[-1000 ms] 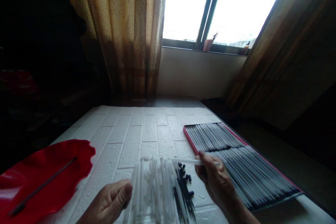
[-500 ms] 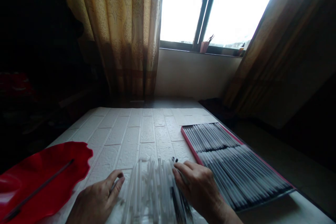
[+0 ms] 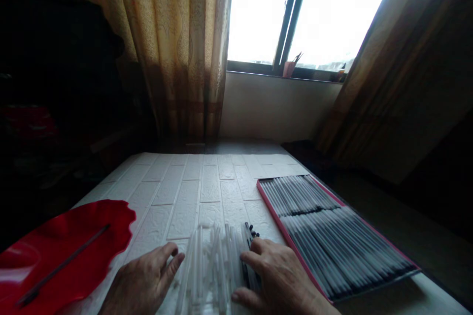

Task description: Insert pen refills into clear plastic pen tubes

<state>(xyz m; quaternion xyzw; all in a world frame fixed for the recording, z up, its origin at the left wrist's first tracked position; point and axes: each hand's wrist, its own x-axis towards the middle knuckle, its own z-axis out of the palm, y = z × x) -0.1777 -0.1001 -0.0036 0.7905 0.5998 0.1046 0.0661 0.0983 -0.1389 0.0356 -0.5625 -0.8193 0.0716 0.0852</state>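
A row of clear plastic tubes (image 3: 207, 266) lies on the white table between my hands. Dark, pen-like sticks with black ends (image 3: 246, 268) lie along its right side. Over these sticks is my right hand (image 3: 277, 275), thumb and fingers spread apart, touching or just above them; its palm hides part of them. Just left of the tubes, my left hand (image 3: 144, 278) has bent fingers, with a gap between thumb and forefinger tips. Nothing is visible between them.
At my right lies a red-edged tray (image 3: 271, 211) packed with two rows of pen-like sticks. A wavy-rimmed red dish (image 3: 84, 261) on the left holds one dark stick (image 3: 70, 261). Beyond the white brick-patterned table (image 3: 185, 172) are a curtain (image 3: 177, 49) and a window.
My right hand has gone from pinched fingers at the far end of the sticks to a wider spread, nearer me. The left thumb and forefinger show a clearer gap. The view has shifted slightly.
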